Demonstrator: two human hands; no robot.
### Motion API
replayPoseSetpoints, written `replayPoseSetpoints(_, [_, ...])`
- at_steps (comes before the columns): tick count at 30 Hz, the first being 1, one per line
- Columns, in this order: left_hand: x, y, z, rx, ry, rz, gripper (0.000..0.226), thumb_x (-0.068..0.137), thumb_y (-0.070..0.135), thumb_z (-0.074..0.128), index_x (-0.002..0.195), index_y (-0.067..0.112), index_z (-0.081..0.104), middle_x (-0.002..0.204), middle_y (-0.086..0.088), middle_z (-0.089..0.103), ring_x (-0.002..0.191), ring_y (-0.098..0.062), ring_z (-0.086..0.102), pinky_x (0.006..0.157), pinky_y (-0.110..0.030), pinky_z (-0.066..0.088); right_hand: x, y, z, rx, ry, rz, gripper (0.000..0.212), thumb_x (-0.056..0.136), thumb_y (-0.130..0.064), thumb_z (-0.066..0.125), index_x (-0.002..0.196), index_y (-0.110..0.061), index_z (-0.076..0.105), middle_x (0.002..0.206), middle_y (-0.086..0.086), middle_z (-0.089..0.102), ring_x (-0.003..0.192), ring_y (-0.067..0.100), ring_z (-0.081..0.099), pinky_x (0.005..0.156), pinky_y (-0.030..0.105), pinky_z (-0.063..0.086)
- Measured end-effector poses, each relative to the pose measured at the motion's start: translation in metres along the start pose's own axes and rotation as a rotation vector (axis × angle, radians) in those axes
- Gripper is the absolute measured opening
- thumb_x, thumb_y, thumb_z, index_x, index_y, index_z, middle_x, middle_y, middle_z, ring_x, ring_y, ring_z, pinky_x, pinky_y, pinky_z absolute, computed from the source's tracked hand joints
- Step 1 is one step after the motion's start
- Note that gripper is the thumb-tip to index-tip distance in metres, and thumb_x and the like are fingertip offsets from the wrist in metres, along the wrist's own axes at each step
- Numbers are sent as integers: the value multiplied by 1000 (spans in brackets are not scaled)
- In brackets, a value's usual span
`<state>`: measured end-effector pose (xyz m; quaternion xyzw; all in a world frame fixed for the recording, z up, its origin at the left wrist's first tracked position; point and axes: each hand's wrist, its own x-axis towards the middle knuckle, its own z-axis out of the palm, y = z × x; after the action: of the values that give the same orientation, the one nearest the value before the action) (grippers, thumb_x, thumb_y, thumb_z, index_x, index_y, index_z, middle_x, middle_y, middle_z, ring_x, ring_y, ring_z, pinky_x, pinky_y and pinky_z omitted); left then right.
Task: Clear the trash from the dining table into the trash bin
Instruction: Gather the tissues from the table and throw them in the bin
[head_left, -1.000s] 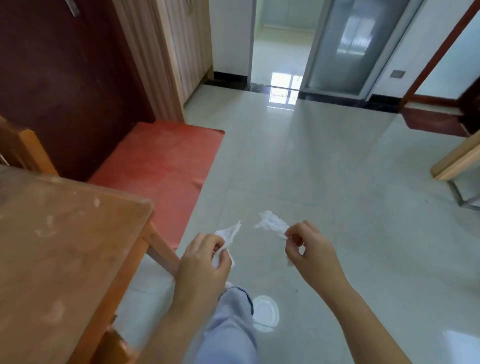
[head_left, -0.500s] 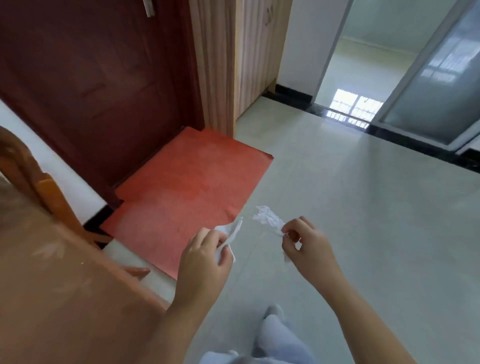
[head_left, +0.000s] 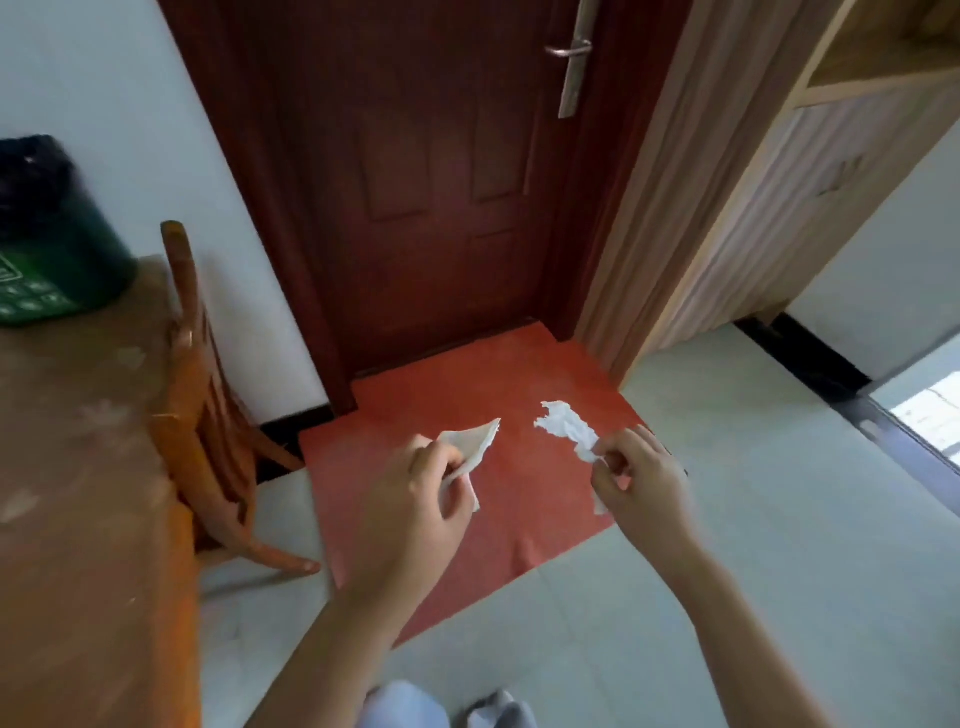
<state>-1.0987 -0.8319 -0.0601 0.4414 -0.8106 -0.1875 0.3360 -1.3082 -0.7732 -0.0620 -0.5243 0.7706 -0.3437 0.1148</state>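
Observation:
My left hand (head_left: 415, 499) is closed on a flat piece of white paper (head_left: 475, 439), held over the red floor mat. A crumpled white tissue (head_left: 566, 426) is pinched in the fingers of my right hand (head_left: 641, 480), a little to the right at the same height. At the far left a green trash bin (head_left: 57, 260) with a black liner stands on the wooden dining table (head_left: 67, 467). Both hands are well to the right of the table and the bin.
A wooden chair (head_left: 202, 395) stands between the table and me. The red mat (head_left: 467, 395) lies before a dark red door (head_left: 431, 171). A wood-panelled cabinet (head_left: 753, 182) rises at the right. Pale tiled floor (head_left: 779, 519) spreads to the right.
The view has swung left: the doorway and open floor left the frame, and the door, chair, table top and green bin came in. Both hands keep their paper scraps.

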Motion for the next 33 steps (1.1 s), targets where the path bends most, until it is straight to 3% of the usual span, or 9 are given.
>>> replayPoseSetpoints(7, [32, -55, -26, 114, 167, -267, 26, 78, 30, 45, 80, 8, 58, 74, -3, 57, 62, -19, 56, 52, -27, 46, 92, -36, 64, 71, -244, -201, 15, 75, -1, 62, 75, -16, 59, 72, -8, 49, 61, 12, 49, 52, 21, 38])
replayPoseSetpoints(13, [90, -120, -53, 206, 318, -361, 7, 77, 12, 59, 82, 6, 58, 76, -7, 60, 67, -19, 55, 55, -20, 44, 170, -88, 127, 165, -336, -298, 24, 77, -2, 57, 73, -25, 57, 75, -13, 53, 68, 7, 53, 58, 19, 43])
replayPoseSetpoints(16, [124, -159, -74, 237, 377, -397, 11, 78, 18, 54, 82, 8, 57, 78, -6, 58, 70, -20, 54, 58, -22, 44, 218, -125, 166, 152, -382, -338, 26, 78, -2, 57, 73, -27, 56, 77, -10, 53, 69, 6, 53, 60, 22, 44])
replayPoseSetpoints(20, [162, -213, -116, 260, 467, -491, 5, 78, 8, 61, 82, 8, 57, 77, -2, 54, 69, -18, 49, 60, -11, 30, 281, -199, 218, 142, -417, -488, 20, 78, -4, 56, 75, -24, 55, 76, -8, 52, 70, 7, 53, 57, 18, 43])
replayPoseSetpoints(24, [188, -260, -152, 272, 542, -613, 8, 78, 4, 60, 82, 10, 57, 79, 2, 51, 71, -18, 46, 59, -14, 30, 322, -263, 273, 178, -461, -638, 12, 78, -3, 58, 80, -15, 59, 77, -3, 53, 67, 8, 52, 58, 23, 45])
replayPoseSetpoints(29, [205, -301, -177, 271, 690, -741, 9, 72, 16, 52, 78, 11, 58, 76, 3, 52, 70, -19, 48, 61, -16, 32, 365, -314, 328, 214, -534, -738, 14, 78, -4, 59, 80, -18, 58, 74, -15, 47, 68, 3, 51, 60, 12, 38])
replayPoseSetpoints(33, [227, -330, -192, 307, 795, -859, 8, 76, 7, 61, 74, 14, 59, 72, 12, 49, 70, -17, 48, 60, -15, 32, 403, -361, 377, 249, -598, -844, 12, 78, -4, 58, 81, -15, 59, 78, -4, 53, 68, 8, 51, 62, 19, 41])
